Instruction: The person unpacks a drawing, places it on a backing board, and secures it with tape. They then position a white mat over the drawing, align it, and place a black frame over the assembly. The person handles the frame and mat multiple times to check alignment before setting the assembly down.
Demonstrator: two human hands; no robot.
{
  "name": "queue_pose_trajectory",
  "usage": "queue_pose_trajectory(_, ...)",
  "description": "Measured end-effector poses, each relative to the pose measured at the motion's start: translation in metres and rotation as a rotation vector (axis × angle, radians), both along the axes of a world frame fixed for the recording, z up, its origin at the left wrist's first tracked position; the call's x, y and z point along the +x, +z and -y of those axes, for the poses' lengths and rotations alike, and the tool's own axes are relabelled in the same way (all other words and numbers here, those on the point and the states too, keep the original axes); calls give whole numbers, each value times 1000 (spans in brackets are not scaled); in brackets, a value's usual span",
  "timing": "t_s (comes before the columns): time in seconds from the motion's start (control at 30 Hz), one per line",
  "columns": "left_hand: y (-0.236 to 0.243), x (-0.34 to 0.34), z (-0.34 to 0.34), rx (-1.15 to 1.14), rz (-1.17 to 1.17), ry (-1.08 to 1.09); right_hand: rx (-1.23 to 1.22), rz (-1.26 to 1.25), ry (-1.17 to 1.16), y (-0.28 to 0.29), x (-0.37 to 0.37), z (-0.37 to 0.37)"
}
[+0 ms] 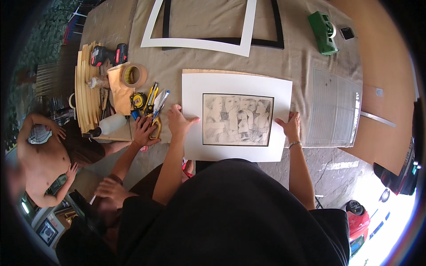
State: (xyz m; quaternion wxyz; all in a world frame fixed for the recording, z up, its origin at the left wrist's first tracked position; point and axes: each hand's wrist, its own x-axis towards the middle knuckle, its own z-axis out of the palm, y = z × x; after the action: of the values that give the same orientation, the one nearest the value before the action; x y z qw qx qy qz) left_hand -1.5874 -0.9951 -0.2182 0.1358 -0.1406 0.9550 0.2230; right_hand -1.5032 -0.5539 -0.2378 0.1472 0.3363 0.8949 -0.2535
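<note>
A white mat board with a dark inner border surrounds a pencil-like drawing of several figures. It lies at the near table edge, over a brownish board that shows along its far side. My left hand grips the mat's left edge, thumb on its face and fingers at the rim. At the opposite edge, my right hand holds on the same way, its fingers partly hidden. A co-worker's hand rests by yellow-handled scissors, left of my left hand.
White and black frame-shaped pieces lie beyond. At left are wood strips, a tape roll, a tape measure, a bottle and a drill. Right: green tape dispenser, glass-like sheet. Another person is at far left.
</note>
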Motion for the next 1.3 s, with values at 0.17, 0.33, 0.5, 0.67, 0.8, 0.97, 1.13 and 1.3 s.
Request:
queue_pose_trajectory(0.17,1,-1,1,8,11,15,-10,60,-34,-4,-5,-3)
queue_pose_trajectory(0.33,-10,2,11,19,-27,-42,-39,19,-8,4,-3,3)
queue_pose_trajectory(0.5,-6,0,-4,-25,32,-21,26,34,-34,10,-7,11)
queue_pose_trajectory(0.67,-3,1,-11,-82,18,-44,105,177,-53,20,-18,26)
queue_pose_trajectory(0.8,-6,4,-10,-115,24,-80,120,249,-81,25,-23,31)
queue_pose_trajectory(0.97,-10,10,-7,-104,3,-100,110,266,-86,21,-17,31)
queue_pose_trajectory(1.13,-11,6,-6,-103,-48,-100,91,235,-118,19,-18,27)
queue_pose_trajectory(1.3,-17,21,0,-37,-287,-164,126,-2,-75,40,-6,37)
